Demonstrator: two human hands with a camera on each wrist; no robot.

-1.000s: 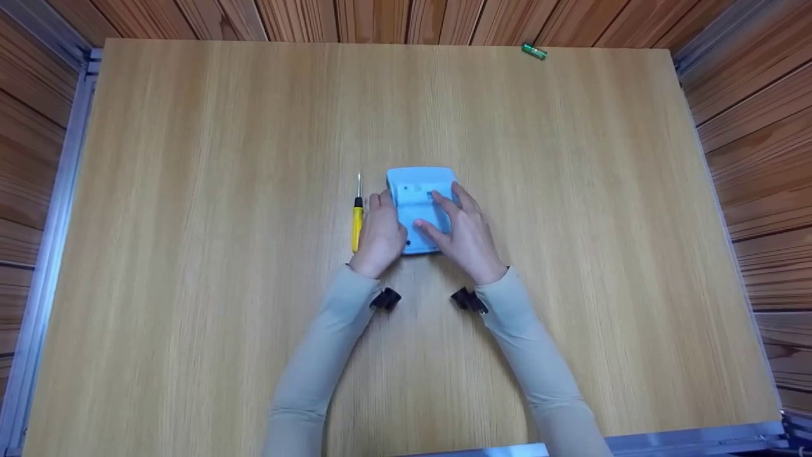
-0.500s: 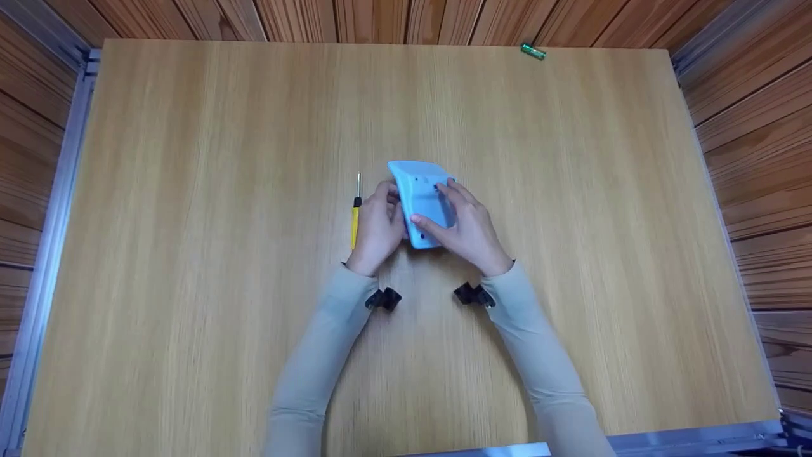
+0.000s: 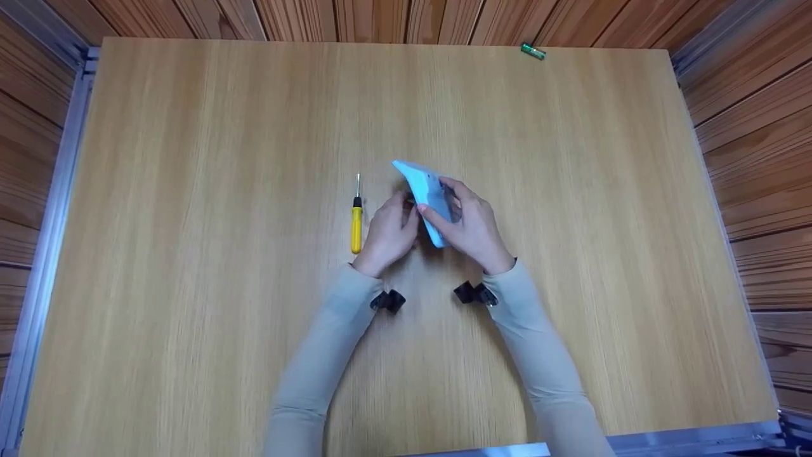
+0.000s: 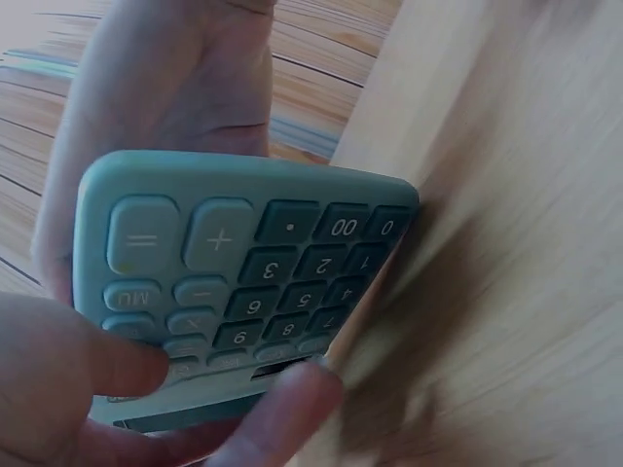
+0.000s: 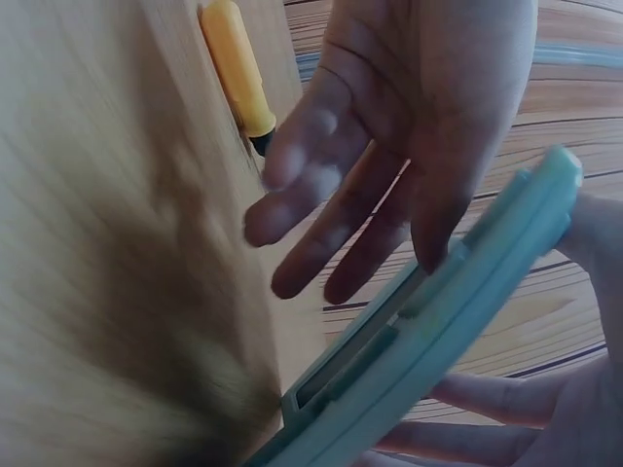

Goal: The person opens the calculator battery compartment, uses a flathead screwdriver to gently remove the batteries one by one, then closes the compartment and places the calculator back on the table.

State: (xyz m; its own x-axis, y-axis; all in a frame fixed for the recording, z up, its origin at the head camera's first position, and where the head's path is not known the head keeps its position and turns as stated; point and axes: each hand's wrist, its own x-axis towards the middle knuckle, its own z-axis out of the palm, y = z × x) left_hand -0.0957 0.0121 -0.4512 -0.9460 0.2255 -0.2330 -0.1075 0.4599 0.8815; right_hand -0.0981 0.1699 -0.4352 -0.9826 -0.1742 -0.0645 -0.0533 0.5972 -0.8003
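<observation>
A light-blue calculator (image 3: pixel 424 190) stands tilted on its side near the middle of the table. My right hand (image 3: pixel 474 225) grips it, thumb on the back and fingers round the far edge. Its keys face left, and the left wrist view shows the number keys (image 4: pixel 292 263) plainly. My left hand (image 3: pixel 392 233) is at the key side. In the right wrist view that left hand (image 5: pixel 399 126) has relaxed, spread fingers, with the thumb tip right at the calculator's face. Part of the display end is hidden behind left-hand fingers (image 4: pixel 292 409).
A yellow-handled screwdriver (image 3: pixel 356 222) lies on the wooden table (image 3: pixel 222 254), just left of my left hand. By the far edge is a small green battery (image 3: pixel 533 51). Wood-plank walls and metal rails border the table.
From lying back up, the calculator has been lifted and turned so its keys face left. My left hand has shifted right from its left edge to the key side; the right hand keeps hold.
</observation>
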